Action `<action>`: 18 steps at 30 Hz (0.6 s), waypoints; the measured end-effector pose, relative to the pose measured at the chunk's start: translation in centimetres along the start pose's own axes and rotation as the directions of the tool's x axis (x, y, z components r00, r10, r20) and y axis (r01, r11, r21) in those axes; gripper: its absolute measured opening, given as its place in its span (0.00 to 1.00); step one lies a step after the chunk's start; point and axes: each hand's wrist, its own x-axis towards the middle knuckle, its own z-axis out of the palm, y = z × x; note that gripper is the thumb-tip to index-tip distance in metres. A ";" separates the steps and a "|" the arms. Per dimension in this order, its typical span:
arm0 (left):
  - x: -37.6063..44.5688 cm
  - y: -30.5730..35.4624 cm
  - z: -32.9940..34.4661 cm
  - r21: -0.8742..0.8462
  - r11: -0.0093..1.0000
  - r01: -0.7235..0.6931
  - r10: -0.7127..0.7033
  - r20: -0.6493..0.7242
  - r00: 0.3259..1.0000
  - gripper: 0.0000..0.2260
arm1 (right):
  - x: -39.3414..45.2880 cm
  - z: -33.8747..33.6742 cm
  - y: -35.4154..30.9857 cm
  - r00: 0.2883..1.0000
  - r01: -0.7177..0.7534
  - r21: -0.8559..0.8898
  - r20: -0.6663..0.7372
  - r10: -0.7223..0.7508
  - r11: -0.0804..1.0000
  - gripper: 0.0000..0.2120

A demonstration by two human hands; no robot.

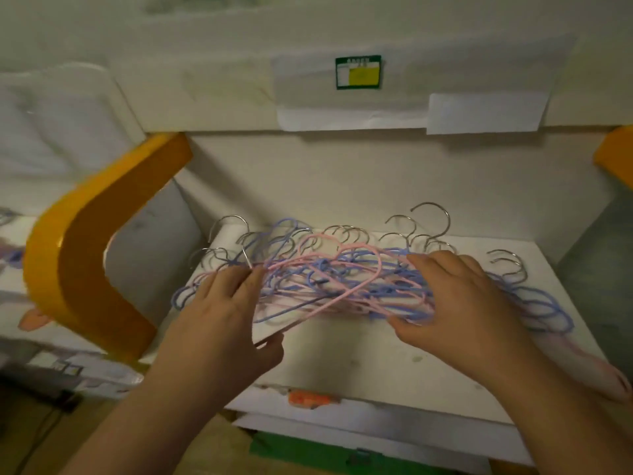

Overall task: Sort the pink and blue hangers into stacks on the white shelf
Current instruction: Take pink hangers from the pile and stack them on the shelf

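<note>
Head view: 2 hands, left hand (226, 303) and right hand (455, 296), grip tangled hangers (342, 282) on white shelf (359, 365).

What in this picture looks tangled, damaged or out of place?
The pink and blue wire hangers lie in one tangled, colour-mixed heap on the white shelf, hooks pointing different ways. The shelf's front edge is chipped, with an orange patch showing.
</note>
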 end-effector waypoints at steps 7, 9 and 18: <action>-11.3 -8.2 -4.0 0.049 0.996 0.069 -0.066 -0.060 0.996 0.41 | -2.5 -1.2 -11.2 0.991 0.098 0.041 0.091 -0.101 0.994 0.42; -15.1 -11.3 -5.2 0.050 0.991 0.123 -0.119 -0.074 0.990 0.41 | -3.3 -1.4 -15.4 0.989 0.130 0.077 0.058 -0.135 0.988 0.41; -27.9 -25.7 -7.3 0.041 0.929 0.368 -0.366 -0.038 0.930 0.44 | -8.0 1.8 -32.8 0.922 0.362 0.094 0.113 -0.371 0.928 0.39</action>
